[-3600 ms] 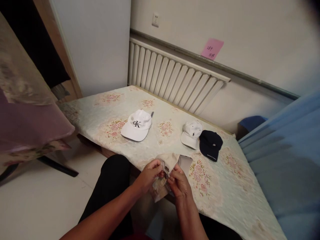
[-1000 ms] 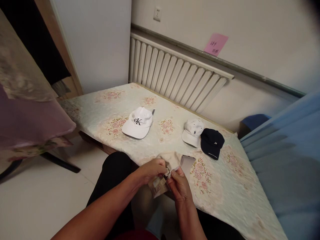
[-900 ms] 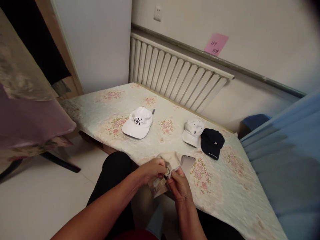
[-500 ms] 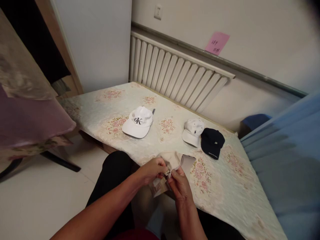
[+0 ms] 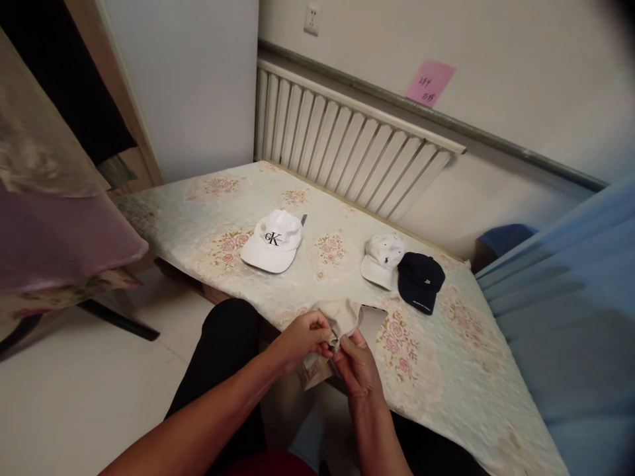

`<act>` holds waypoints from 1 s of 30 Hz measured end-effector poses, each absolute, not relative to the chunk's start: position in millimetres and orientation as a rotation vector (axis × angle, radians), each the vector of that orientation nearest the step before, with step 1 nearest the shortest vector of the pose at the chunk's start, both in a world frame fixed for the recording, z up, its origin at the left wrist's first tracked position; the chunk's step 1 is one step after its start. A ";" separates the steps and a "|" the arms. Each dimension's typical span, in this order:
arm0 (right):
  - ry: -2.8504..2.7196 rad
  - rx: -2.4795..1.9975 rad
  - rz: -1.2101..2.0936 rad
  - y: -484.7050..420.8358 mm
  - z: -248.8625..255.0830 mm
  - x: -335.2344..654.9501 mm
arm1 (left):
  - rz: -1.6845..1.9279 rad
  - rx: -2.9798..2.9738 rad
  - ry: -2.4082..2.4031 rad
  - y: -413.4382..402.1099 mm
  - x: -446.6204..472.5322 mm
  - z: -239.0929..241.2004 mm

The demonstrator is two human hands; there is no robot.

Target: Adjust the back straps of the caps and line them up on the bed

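A beige cap (image 5: 338, 315) is held at the table's near edge, its brim pointing right. My left hand (image 5: 310, 336) pinches the cap's edge from the left. Close beside it, my right hand (image 5: 358, 362) grips the same edge with thumb and fingers. Between the fingertips, the small part being handled is mostly hidden. A clear plastic piece (image 5: 316, 371) shows below my hands; what it belongs to I cannot tell. Further back lie a white cap with black letters (image 5: 274, 242), a smaller white cap (image 5: 383, 260) and a dark navy cap (image 5: 421, 281).
The table (image 5: 342, 211) wears a flowered cover. A radiator (image 5: 342, 142) runs along the wall behind it, under a pink note (image 5: 430, 83). A blue curtain (image 5: 575, 297) hangs at the right. Cloth-draped furniture (image 5: 64, 231) stands at the left.
My fingers have shifted slightly at the cap's edge, both hands staying in place. The view has moved a little; the other caps lie as before.
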State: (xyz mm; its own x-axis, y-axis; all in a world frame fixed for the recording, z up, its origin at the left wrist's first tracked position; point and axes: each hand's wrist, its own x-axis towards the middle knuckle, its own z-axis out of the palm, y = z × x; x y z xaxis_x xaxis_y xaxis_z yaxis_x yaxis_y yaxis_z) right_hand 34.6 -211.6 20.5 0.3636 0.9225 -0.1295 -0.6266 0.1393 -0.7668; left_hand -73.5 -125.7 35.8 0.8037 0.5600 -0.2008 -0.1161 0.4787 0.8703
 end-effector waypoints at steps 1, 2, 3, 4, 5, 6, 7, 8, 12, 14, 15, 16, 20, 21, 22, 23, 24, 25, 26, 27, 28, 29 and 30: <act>-0.418 -0.849 1.167 -211.7 20.5 34.6 | 0.422 0.991 0.497 -125.5 -75.3 36.6; -0.415 -0.851 1.166 -211.9 20.5 34.7 | 0.411 0.989 0.492 -125.3 -77.0 37.1; -0.416 -0.855 1.165 -212.0 20.4 34.7 | 0.404 0.988 0.490 -125.2 -78.4 37.3; -0.418 -0.860 1.163 -212.2 20.3 34.8 | 0.401 0.986 0.489 -125.3 -79.4 37.4; -0.418 -0.866 1.160 -212.2 20.3 34.8 | 0.402 0.980 0.486 -125.4 -80.1 37.3; -0.416 -0.872 1.160 -212.3 20.3 34.9 | 0.404 0.973 0.483 -125.5 -80.5 37.1; -0.412 -0.876 1.159 -212.3 20.4 34.9 | 0.405 0.967 0.481 -125.7 -80.5 37.0; -0.408 -0.876 1.159 -212.3 20.6 34.9 | 0.405 0.964 0.481 -125.8 -80.3 37.0; -0.396 -0.873 1.155 -212.1 22.0 34.2 | 0.419 0.986 0.490 -126.9 -78.1 37.2; -0.398 -0.869 1.156 -212.1 22.5 33.6 | 0.427 1.009 0.508 -127.5 -77.0 36.9; -0.398 -0.868 1.157 -212.2 22.5 33.4 | 0.430 1.019 0.518 -127.9 -76.5 36.7; -0.400 -0.866 1.160 -212.4 22.3 33.3 | 0.433 1.028 0.528 -128.2 -76.1 36.5; -0.403 -0.859 1.165 -212.9 21.2 33.1 | 0.451 1.063 0.561 -128.7 -74.7 36.8; -0.403 -0.862 1.165 -213.0 21.3 33.0 | 0.453 1.071 0.571 -128.7 -74.2 37.4; -0.402 -0.867 1.166 -213.0 21.6 32.8 | 0.455 1.077 0.581 -128.7 -73.7 37.9; -0.401 -0.873 1.167 -212.9 22.1 32.5 | 0.456 1.085 0.590 -128.7 -73.2 38.4; -0.401 -0.877 1.168 -212.9 22.8 32.2 | 0.460 1.095 0.599 -128.7 -72.6 38.7; -0.402 -0.878 1.169 -212.9 23.5 31.9 | 0.462 1.107 0.609 -128.8 -71.9 38.7; -0.404 -0.875 1.171 -212.9 24.1 31.6 | 0.468 1.120 0.619 -128.9 -71.2 38.3; -0.406 -0.872 1.173 -212.9 24.6 31.3 | 0.474 1.134 0.626 -129.0 -70.5 37.6; -0.407 -0.869 1.177 -213.0 24.9 31.2 | 0.479 1.147 0.632 -129.2 -69.8 36.6; -0.409 -0.867 1.179 -213.1 25.0 31.1 | 0.487 1.162 0.638 -129.3 -69.2 35.4; -0.411 -0.867 1.180 -213.3 24.8 31.2 | 0.499 1.181 0.643 -129.4 -68.6 34.2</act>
State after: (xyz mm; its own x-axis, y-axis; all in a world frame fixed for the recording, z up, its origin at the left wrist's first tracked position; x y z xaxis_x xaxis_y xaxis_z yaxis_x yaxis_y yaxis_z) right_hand 31.2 -213.3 24.8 0.3586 0.9213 -0.1501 -0.6286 0.1195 -0.7685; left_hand -68.6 -129.4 34.2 0.7215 0.6639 -0.1966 -0.0257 0.3095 0.9506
